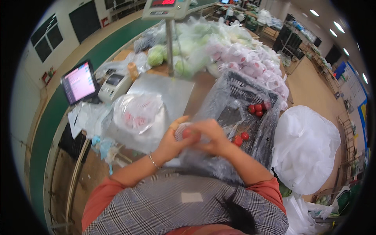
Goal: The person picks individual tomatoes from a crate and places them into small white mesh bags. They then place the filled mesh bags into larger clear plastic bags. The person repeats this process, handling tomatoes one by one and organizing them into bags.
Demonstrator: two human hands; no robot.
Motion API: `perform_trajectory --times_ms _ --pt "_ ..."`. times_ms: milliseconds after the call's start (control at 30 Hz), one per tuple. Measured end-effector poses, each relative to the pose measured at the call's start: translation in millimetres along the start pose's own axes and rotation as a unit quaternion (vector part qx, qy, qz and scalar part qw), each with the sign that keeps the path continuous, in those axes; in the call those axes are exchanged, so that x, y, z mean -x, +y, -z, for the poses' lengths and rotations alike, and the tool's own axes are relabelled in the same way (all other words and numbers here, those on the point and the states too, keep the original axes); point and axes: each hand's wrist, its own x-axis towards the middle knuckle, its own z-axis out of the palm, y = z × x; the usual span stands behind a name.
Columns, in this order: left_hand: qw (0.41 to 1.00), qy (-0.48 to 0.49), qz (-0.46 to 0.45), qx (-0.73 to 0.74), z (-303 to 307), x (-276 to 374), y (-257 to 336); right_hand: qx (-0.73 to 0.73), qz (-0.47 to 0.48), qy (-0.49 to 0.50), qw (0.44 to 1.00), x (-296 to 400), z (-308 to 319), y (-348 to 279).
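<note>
My left hand (173, 141) holds a white foam net sleeve (179, 130) with a red tomato (191, 134) at its opening. My right hand (213, 136), blurred, is at the tomato's right side with its fingers curved; whether it grips the tomato cannot be told. Left of my hands, a clear plastic bag (138, 113) with net-wrapped red produce lies on the metal scale plate (176, 91). To the right stands a black plastic crate (249, 88) lined with clear film, with several loose tomatoes (258, 109) inside.
Bagged net-wrapped produce (252, 66) and bagged green vegetables (199, 38) are heaped behind. The scale's display (164, 8) stands on a post (169, 47). A label printer (114, 85) and a touch screen (80, 82) are at left. A big white bag (305, 149) is at right.
</note>
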Motion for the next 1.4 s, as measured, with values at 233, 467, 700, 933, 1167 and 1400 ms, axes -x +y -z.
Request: perform_trajectory --times_ms 233,467,700,933,1167,1400 --pt "0.961 -0.205 0.048 0.182 27 57 7 -0.592 -0.422 -0.032 0.686 35 -51 -39" --pt "0.995 -0.09 -0.049 0.004 73 81 7 -0.634 -0.321 0.136 0.69 24 -91 -47" --pt "0.921 0.245 -0.202 -0.224 155 70 2 -0.218 -0.202 0.058 0.953 -81 -139 -3" --pt "0.901 0.27 -0.177 -0.29 189 39 17 0.157 -0.202 0.052 0.965 -130 -228 80" --pt "0.856 0.108 -0.085 -0.499 193 -66 -53 -0.328 -0.371 0.102 0.863 -108 -158 1" --pt "0.701 -0.013 -0.224 -0.677 228 -79 -110 -0.187 -0.342 0.186 0.902 26 -57 -37"
